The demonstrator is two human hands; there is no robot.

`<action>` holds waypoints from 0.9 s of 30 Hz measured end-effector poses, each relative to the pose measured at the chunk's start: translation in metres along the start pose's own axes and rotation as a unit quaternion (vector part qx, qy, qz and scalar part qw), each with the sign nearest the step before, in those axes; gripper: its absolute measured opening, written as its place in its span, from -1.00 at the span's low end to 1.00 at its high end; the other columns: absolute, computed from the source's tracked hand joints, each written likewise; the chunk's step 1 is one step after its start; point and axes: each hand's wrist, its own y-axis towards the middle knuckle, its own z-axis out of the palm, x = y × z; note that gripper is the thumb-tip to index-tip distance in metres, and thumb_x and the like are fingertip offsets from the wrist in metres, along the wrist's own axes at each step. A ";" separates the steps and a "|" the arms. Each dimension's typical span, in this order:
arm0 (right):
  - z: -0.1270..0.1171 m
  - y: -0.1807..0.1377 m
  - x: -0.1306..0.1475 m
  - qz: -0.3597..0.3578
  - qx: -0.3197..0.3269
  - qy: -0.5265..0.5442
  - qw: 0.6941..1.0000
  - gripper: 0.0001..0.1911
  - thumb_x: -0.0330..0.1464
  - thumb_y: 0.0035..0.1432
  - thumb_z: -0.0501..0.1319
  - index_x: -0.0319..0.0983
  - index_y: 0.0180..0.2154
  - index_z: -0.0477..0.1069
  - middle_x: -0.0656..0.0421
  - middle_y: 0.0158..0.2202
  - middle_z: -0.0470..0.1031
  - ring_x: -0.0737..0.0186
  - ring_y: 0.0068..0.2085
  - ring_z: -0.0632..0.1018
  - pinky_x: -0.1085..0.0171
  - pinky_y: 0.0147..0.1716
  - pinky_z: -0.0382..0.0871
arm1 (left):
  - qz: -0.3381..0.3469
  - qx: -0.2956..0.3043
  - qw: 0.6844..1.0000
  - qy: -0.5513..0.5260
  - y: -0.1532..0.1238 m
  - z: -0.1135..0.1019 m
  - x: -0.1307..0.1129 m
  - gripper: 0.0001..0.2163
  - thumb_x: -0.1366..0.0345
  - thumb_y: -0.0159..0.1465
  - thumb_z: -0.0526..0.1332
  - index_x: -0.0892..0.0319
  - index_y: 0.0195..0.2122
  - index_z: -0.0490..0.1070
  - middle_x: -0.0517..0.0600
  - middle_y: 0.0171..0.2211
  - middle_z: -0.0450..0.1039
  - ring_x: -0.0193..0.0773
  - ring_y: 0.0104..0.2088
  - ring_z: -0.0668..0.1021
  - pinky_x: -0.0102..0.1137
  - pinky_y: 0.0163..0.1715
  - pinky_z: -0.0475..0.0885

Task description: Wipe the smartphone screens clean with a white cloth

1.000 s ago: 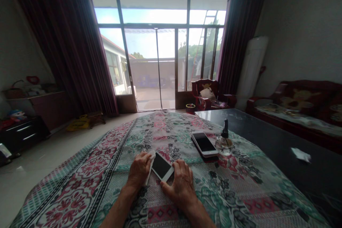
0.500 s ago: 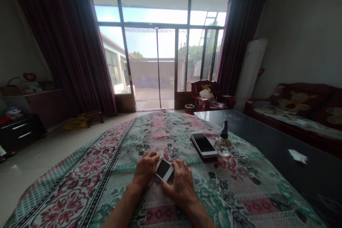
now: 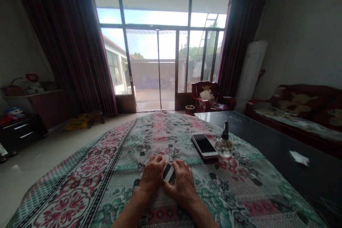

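Note:
Between my hands, low over the tablecloth, is a small white phone (image 3: 169,175) with a dark screen, mostly covered by fingers. My right hand (image 3: 183,181) grips its right edge, thumb at the near corner and fingers at the far side. A crumpled white tissue (image 3: 166,157) shows at the fingertips of my left hand (image 3: 152,174), which is curled over the phone's left side and presses the tissue on it. To the right lies a larger white phone (image 3: 204,145), screen up, on a dark flat thing. Beside it stands a clear glass bottle (image 3: 224,146) with a black top.
A patterned tablecloth (image 3: 112,192) covers the table under my hands. Bordering it on the right is a dark glossy tabletop (image 3: 262,146) with a crumpled white paper (image 3: 299,157). Farther off are a wooden armchair (image 3: 196,89), a sofa (image 3: 278,96) and glass doors.
My left hand has slid right across the small phone with the tissue, covering more of its screen. My right hand keeps its grip. The view has shifted slightly.

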 end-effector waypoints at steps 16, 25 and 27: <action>0.004 -0.003 -0.003 0.033 -0.012 0.001 0.999 -0.41 -0.28 -0.16 0.27 -0.31 -0.02 0.30 -0.04 0.02 0.34 -0.05 0.06 0.34 0.09 0.11 0.13 | -0.073 -0.046 0.996 0.003 0.002 -0.001 0.047 -0.78 0.41 0.34 0.05 0.10 -0.26 0.49 -0.03 -0.26 0.48 -0.27 -0.16 0.51 -0.44 -0.10 0.34; 0.005 0.000 -0.011 0.009 0.023 0.004 1.000 -0.45 -0.27 -0.03 0.22 -0.23 0.04 0.30 -0.01 0.08 0.34 -0.05 0.12 0.31 0.06 0.13 0.10 | -0.080 -0.025 0.996 0.022 0.003 -0.011 0.038 -0.79 0.39 0.35 0.04 0.13 -0.31 0.46 -0.01 -0.22 0.44 -0.25 -0.13 0.46 -0.43 -0.11 0.31; 0.005 0.000 -0.011 0.012 0.026 0.005 1.000 -0.45 -0.27 -0.04 0.23 -0.24 0.04 0.31 -0.01 0.08 0.34 -0.06 0.13 0.30 0.06 0.13 0.10 | -0.059 -0.005 0.998 0.026 0.003 -0.012 0.027 -0.79 0.38 0.34 0.04 0.12 -0.33 0.46 -0.01 -0.25 0.44 -0.24 -0.15 0.46 -0.42 -0.14 0.32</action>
